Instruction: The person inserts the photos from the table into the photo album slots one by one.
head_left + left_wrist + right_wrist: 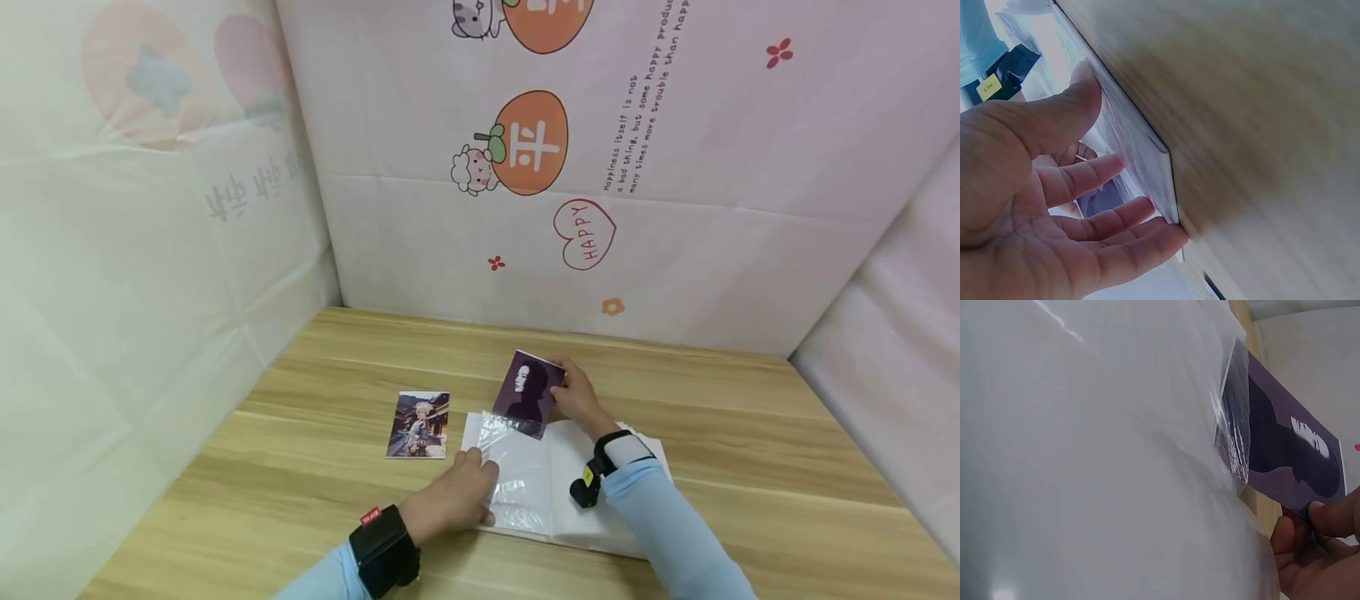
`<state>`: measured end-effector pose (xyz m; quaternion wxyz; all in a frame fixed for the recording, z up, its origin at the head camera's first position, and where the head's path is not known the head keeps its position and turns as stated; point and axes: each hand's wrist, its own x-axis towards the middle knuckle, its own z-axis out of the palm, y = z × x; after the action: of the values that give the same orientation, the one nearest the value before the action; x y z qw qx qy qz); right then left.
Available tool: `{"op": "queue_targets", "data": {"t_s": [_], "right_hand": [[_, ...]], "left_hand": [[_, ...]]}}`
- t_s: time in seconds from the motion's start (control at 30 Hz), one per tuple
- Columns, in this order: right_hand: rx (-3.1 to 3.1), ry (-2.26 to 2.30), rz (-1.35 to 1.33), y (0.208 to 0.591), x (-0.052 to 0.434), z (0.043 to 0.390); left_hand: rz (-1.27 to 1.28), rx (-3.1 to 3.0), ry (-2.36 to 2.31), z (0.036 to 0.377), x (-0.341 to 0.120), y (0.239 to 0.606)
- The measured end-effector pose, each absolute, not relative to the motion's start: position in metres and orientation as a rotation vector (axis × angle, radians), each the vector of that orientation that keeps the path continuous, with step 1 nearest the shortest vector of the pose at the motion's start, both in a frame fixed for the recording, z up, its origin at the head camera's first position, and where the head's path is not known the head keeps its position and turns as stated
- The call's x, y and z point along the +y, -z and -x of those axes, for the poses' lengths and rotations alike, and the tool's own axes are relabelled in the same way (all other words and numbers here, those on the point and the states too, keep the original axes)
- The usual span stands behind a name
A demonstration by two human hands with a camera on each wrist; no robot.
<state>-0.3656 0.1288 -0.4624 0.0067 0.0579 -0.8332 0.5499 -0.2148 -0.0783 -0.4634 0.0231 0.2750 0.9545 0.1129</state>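
My right hand [580,395] pinches a dark purple photo [522,390] by its right side, thumb in front. The photo, tilted, shows a pale face in profile with dark hair. Its lower end lies under the clear plastic of a pocket sleeve [517,479] on the left page of an open photo album [600,521]. In the right wrist view the plastic [1235,419] wrinkles over that end of the photo [1272,434]. My left hand [453,490] rests at the album's left edge, its fingers [1116,219] extended along the border and its thumb at the near edge.
A second photo [417,425], of a person in a pale hat and ornate clothes, lies on the wooden table [300,467] left of the album. Printed white cloth [420,233] hangs behind the table and along both sides.
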Motion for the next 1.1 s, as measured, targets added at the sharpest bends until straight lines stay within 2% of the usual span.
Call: {"op": "queue_targets", "data": {"t_s": [0.43, 1.1], "right_hand": [[-2.699, -1.571, -0.331, 0.4611, 0.1264, 0.3646], [-2.757, -1.573, -0.584, 0.4676, 0.1222, 0.3557]], "left_hand": [[-0.865, 2.943, -0.362, 0.2181, -0.0811, 0.4651], [-0.898, 2.949, -0.346, 0.2168, -0.0841, 0.4630]]}}
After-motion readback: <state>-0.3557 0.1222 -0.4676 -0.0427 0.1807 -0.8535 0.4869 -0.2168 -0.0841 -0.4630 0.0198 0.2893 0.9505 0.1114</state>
